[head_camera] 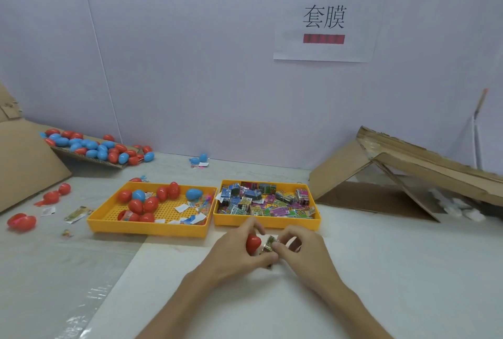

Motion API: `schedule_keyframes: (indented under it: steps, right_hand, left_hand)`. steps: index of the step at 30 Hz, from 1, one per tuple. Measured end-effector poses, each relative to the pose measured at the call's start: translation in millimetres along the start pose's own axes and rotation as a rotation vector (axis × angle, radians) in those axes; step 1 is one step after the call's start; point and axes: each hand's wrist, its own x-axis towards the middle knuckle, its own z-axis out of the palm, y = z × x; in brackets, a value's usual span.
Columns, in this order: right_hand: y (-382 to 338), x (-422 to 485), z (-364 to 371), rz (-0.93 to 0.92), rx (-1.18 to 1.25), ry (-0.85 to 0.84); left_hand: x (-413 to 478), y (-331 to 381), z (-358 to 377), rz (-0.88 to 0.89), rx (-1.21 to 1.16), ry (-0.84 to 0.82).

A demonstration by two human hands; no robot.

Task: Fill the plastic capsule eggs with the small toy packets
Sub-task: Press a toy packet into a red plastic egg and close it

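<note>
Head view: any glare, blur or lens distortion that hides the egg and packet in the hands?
Head view: even, soft light with faint shadows; glare only on the clear film at lower left; wide-angle bending tilts the wall seam; the red egg and packet are slightly soft but readable.

One wide-angle camera, worn on the person's head, looks forward and down across a white table (pixel 381 270). Closest to the lens, at lower centre: left hand (pixel 239 251) gripping a red capsule egg (pixel 253 242), right hand (pixel 304 249) pinching a toy packet (pixel 269 244). A yellow egg tray (pixel 147 230) and yellow packet tray (pixel 266 223) sit mid-frame; a white wall (pixel 190 66) with a paper sign (pixel 294 50) fills the upper half
</note>
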Motion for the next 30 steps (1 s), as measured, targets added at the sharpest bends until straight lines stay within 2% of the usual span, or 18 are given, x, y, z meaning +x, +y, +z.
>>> schedule_keyframes:
  steps: [5,11,17,30]
  right_hand:
    - [2.1,-1.4,-0.9,-0.023,-0.052,0.016]
    - [-1.7,-1.1,-5.8,0.008,-0.005,0.095]
    - [-7.4,-4.9,-2.2,0.104,0.025,0.016]
    - [-7.3,-3.4,-5.3,0.157,0.008,0.069]
  left_hand:
    - [2.6,-1.8,6.3,0.056,0.217,0.078]
    - [3.5,-6.2,4.7,0.074,0.208,0.077]
    - [2.3,-4.8,6.3,0.113,0.178,0.083]
    - [5.3,-1.1,6.2,-0.003,0.171,0.055]
